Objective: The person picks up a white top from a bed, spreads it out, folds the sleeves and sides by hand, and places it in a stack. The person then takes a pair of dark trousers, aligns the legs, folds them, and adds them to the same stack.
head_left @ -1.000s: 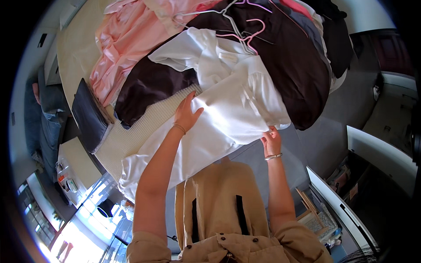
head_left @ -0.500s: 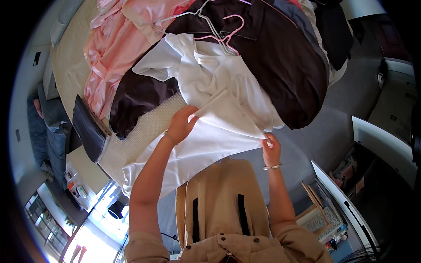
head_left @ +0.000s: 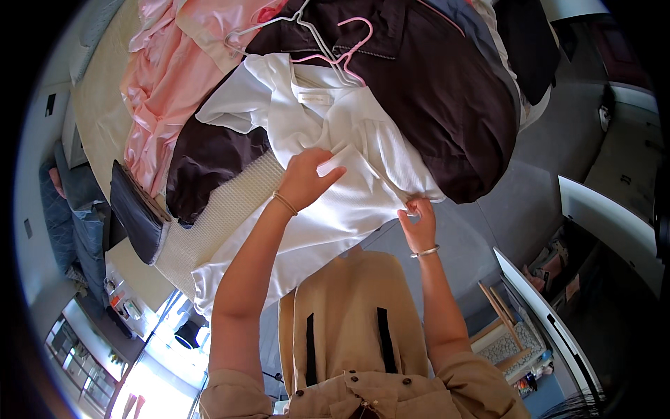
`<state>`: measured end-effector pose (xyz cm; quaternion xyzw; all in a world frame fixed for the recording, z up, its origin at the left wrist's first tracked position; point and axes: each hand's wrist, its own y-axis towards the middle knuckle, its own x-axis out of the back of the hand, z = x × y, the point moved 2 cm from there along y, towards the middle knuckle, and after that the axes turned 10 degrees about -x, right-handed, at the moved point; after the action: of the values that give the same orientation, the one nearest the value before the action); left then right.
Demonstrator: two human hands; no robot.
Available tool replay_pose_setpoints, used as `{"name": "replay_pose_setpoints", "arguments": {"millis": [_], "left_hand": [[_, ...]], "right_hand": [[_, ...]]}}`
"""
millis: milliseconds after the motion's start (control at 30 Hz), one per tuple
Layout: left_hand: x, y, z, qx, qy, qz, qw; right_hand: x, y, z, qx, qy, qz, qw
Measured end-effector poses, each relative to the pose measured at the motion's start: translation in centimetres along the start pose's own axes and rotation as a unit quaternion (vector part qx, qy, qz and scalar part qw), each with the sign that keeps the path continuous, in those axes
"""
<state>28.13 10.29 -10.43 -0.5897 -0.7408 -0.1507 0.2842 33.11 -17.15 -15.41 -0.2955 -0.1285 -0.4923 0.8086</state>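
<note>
A white short-sleeved garment (head_left: 307, 237) lies spread at the bed's near edge, its lower end reaching down toward my left. The pink hanger (head_left: 354, 52) sits at its neckline, where a small label shows. My left hand (head_left: 307, 180) rests on the middle of the cloth, thumb and fingers apart. At the garment's right edge, the fingertips of my right hand (head_left: 420, 222) are closed on the fabric, thumb below and fingers above. Some of the cloth under both hands is hidden.
Dark brown clothing (head_left: 447, 105) lies beneath and beyond the garment, with a white hanger (head_left: 306, 22) on it. Pink satiny cloth (head_left: 157, 115) is heaped at the far left. A dark folded item (head_left: 137, 213) rests at the bed's left edge. An open white drawer (head_left: 537, 307) stands at the right.
My left hand has moved up and right, and its thumb has spread from the fingers. My right hand has moved slightly up and left. The raised fold of white cloth has flattened.
</note>
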Motion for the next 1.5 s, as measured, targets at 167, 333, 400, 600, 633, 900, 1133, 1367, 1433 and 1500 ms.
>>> {"name": "replay_pose_setpoints", "arguments": {"millis": [167, 333, 400, 600, 633, 900, 1133, 1367, 1433, 1500], "left_hand": [[3.4, -0.4, -1.9, 0.059, -0.134, -0.022, 0.989], [2.7, 4.1, -0.1, 0.113, -0.131, -0.067, 0.983], [1.6, 5.6, 3.0, 0.117, -0.072, -0.05, 0.989], [-0.7, 6.2, 4.7, 0.121, -0.114, -0.072, 0.983], [-0.8, 6.3, 4.6, 0.123, -0.126, -0.071, 0.982], [-1.1, 6.6, 5.2, 0.149, -0.194, -0.097, 0.965], [-1.2, 6.9, 5.5, 0.158, -0.206, -0.115, 0.959], [-1.8, 7.4, 5.6, 0.082, -0.236, -0.121, 0.961], [-1.9, 7.5, 6.4, 0.081, -0.203, -0.153, 0.964], [-2.5, 7.3, 8.3, 0.058, -0.11, -0.187, 0.975]], "right_hand": [[2.6, -1.0, 4.1, 0.011, 0.074, 0.04, 0.996], [2.2, 2.2, 5.2, 0.039, 0.09, 0.016, 0.995], [1.6, 3.8, 5.0, 0.033, 0.074, 0.048, 0.996], [1.5, 3.7, 2.2, -0.006, 0.126, 0.119, 0.985], [1.5, 3.2, 1.7, -0.025, 0.161, 0.108, 0.981], [1.0, 1.3, 1.0, -0.104, 0.299, 0.13, 0.94], [-0.2, -0.3, -2.0, -0.18, 0.355, 0.115, 0.91], [-1.3, 0.3, -1.2, -0.147, 0.377, 0.038, 0.914], [-1.2, 0.6, -1.4, -0.148, 0.393, -0.005, 0.907], [-1.4, 0.9, -0.9, -0.148, 0.375, -0.039, 0.914]]}}
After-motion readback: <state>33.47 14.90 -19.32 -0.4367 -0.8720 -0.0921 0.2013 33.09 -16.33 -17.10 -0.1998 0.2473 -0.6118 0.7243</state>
